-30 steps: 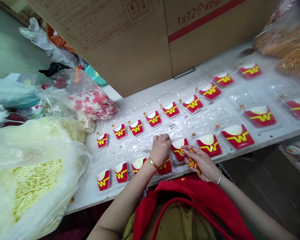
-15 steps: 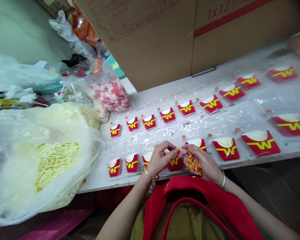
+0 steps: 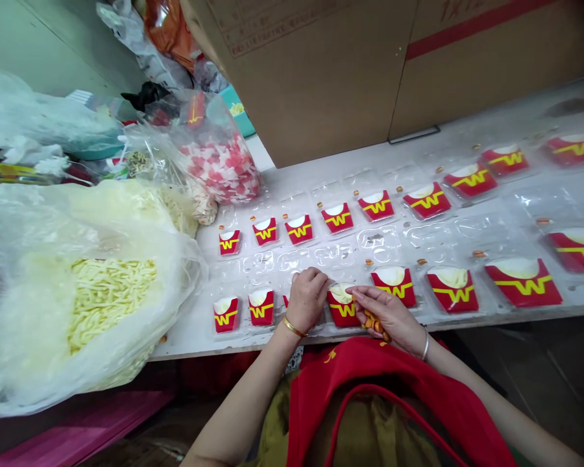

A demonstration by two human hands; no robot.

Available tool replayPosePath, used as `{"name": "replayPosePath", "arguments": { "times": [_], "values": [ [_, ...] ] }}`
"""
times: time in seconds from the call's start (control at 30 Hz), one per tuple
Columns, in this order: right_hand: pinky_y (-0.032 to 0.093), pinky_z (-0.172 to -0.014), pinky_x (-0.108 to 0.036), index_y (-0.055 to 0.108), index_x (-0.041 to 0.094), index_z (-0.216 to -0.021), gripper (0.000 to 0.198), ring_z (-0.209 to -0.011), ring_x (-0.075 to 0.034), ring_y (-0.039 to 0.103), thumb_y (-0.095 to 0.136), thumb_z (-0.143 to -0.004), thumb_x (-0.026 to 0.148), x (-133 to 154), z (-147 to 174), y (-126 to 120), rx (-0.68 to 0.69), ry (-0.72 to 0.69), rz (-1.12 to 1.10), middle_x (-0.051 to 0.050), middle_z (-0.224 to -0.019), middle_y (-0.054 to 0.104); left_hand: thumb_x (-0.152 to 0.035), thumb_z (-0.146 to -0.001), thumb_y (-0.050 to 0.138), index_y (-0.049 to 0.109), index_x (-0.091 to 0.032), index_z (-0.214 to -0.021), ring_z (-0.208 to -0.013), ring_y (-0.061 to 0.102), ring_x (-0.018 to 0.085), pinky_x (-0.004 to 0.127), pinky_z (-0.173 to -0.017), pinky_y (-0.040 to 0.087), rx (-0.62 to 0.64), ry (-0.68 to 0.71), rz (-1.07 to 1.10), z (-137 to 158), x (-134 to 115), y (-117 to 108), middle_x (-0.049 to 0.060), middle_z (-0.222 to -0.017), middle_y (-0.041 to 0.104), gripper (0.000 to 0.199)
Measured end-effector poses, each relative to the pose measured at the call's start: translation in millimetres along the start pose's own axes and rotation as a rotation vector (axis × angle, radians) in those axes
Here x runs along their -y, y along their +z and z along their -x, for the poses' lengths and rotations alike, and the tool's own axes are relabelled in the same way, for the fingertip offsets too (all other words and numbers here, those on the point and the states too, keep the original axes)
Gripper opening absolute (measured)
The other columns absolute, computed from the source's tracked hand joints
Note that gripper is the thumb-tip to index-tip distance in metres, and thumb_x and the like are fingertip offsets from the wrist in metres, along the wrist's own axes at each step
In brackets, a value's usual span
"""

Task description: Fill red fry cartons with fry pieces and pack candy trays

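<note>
Below the bent fingertips of the left hand (image 3: 309,298) lies one of the clear plastic trays (image 3: 377,240) in the near row; whether those fingers pinch anything cannot be told, since the back of the hand hides it. Just right of them sits a red fry box (image 3: 343,316) with a white top, and beside it the right hand (image 3: 387,314) curls its fingers around a clutch of small orange-brown pieces (image 3: 374,322). Farther right of the fingers, the trays each show a burger-like piece (image 3: 368,263) above the box, while left of them, by another red box (image 3: 225,316), none is visible, so the step in hand looks like setting single pieces, tray by tray. Such a move calls for the left fingertips to take one piece from the right hand's grip and lower it into its hollow without nudging the tray.
</note>
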State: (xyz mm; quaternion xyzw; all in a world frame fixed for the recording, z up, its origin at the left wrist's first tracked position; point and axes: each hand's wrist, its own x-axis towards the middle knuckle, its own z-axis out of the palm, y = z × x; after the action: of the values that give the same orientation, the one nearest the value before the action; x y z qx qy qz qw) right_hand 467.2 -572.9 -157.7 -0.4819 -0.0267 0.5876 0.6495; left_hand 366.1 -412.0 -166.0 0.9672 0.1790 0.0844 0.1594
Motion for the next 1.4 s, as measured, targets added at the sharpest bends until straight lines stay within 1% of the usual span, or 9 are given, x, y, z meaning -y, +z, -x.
{"name": "replayPosePath", "arguments": {
  "times": [0.33, 0.47, 0.6, 0.7, 0.77, 0.87, 1.07, 1.27, 1.4],
  "values": [
    [0.025, -0.03, -0.011, 0.052, 0.019, -0.095, 0.039, -0.043, -0.003, 0.04, 0.07, -0.071, 0.043, -6, -6, 1, -0.043, -0.025, -0.004, 0.003, -0.07, 0.058, -0.014, -0.084, 0.047, 0.054, -0.023, -0.116, -0.109, 0.045, 0.027, 0.043, -0.084, 0.036, 0.142, 0.073, -0.197, 10, -4, -20, 0.01, -0.13, 0.05, 0.034],
    [0.025, -0.03, -0.011, 0.044, 0.022, -0.097, 0.042, -0.043, -0.005, 0.042, 0.069, -0.072, 0.044, -5, -5, 6, -0.011, -0.045, 0.003, 0.003, -0.072, 0.06, -0.021, -0.089, 0.045, 0.05, -0.025, -0.124, -0.111, 0.048, 0.024, 0.04, -0.088, 0.038, 0.125, 0.021, 0.222, 15, -7, -30, 0.01, -0.128, 0.051, 0.035],
    [0.023, -0.031, -0.012, 0.04, 0.024, -0.096, 0.036, -0.038, -0.004, 0.036, 0.064, -0.078, 0.044, -6, -5, 19, 0.119, -0.002, 0.061, 0.005, -0.064, 0.058, -0.032, -0.089, 0.049, 0.062, -0.018, -0.1, -0.092, 0.057, 0.017, 0.03, -0.083, 0.043, 0.158, -0.059, 0.729, 31, -19, -31, 0.006, -0.095, 0.064, 0.022],
    [0.023, -0.033, -0.012, 0.042, 0.024, -0.1, 0.033, -0.043, -0.005, 0.04, 0.062, -0.08, 0.04, -6, -6, 32, 0.133, 0.032, 0.073, 0.003, -0.069, 0.059, -0.033, -0.089, 0.049, 0.062, -0.016, -0.091, -0.083, 0.059, 0.015, 0.027, -0.076, 0.045, 0.095, -0.197, 0.86, 43, -17, -32, 0.005, -0.086, 0.064, 0.022],
    [0.023, -0.033, -0.012, 0.043, 0.023, -0.101, 0.03, -0.045, -0.006, 0.041, 0.061, -0.08, 0.034, -5, -7, 40, 0.13, 0.072, 0.034, 0.002, -0.071, 0.059, -0.031, -0.089, 0.05, 0.061, -0.016, -0.095, -0.086, 0.059, 0.016, 0.028, -0.077, 0.045, 0.006, -0.223, 0.798, 48, -3, -38, 0.006, -0.092, 0.065, 0.019],
    [0.026, -0.035, -0.013, 0.046, 0.021, -0.1, 0.027, -0.049, -0.007, 0.043, 0.057, -0.076, 0.018, -1, -8, 50, 0.123, 0.13, -0.092, -0.001, -0.074, 0.06, -0.025, -0.088, 0.051, 0.062, -0.02, -0.098, -0.092, 0.057, 0.018, 0.032, -0.081, 0.042, -0.124, -0.201, 0.435, 50, 31, -51, 0.006, -0.097, 0.064, 0.017],
    [0.027, -0.034, -0.013, 0.051, 0.017, -0.092, 0.031, -0.051, -0.008, 0.045, 0.049, -0.064, 0.004, -1, -12, 60, 0.05, 0.181, -0.273, -0.004, -0.073, 0.059, -0.021, -0.088, 0.048, 0.063, -0.024, -0.099, -0.089, 0.053, 0.019, 0.037, -0.078, 0.034, 0.055, 0.02, -0.17, 46, 78, -58, 0.004, -0.094, 0.064, 0.019],
    [0.03, -0.033, -0.013, 0.052, 0.016, -0.089, 0.021, -0.056, -0.01, 0.051, 0.052, -0.069, 0.008, -4, -19, 62, -0.01, 0.211, -0.361, -0.007, -0.074, 0.06, -0.014, -0.084, 0.049, 0.058, -0.027, -0.113, -0.1, 0.047, 0.025, 0.04, -0.079, 0.034, 0.163, 0.049, -0.299, 50, 75, -53, 0.007, -0.111, 0.058, 0.033],
    [0.029, -0.033, -0.012, 0.05, 0.016, -0.089, 0.029, -0.055, -0.01, 0.052, 0.05, -0.064, 0.003, -4, -23, 69, -0.043, 0.211, -0.329, -0.006, -0.074, 0.06, -0.016, -0.086, 0.045, 0.048, -0.025, -0.127, -0.105, 0.045, 0.025, 0.04, -0.082, 0.036, 0.129, -0.027, -0.13, 57, 54, -65, 0.01, -0.119, 0.053, 0.042]
  ]
}}
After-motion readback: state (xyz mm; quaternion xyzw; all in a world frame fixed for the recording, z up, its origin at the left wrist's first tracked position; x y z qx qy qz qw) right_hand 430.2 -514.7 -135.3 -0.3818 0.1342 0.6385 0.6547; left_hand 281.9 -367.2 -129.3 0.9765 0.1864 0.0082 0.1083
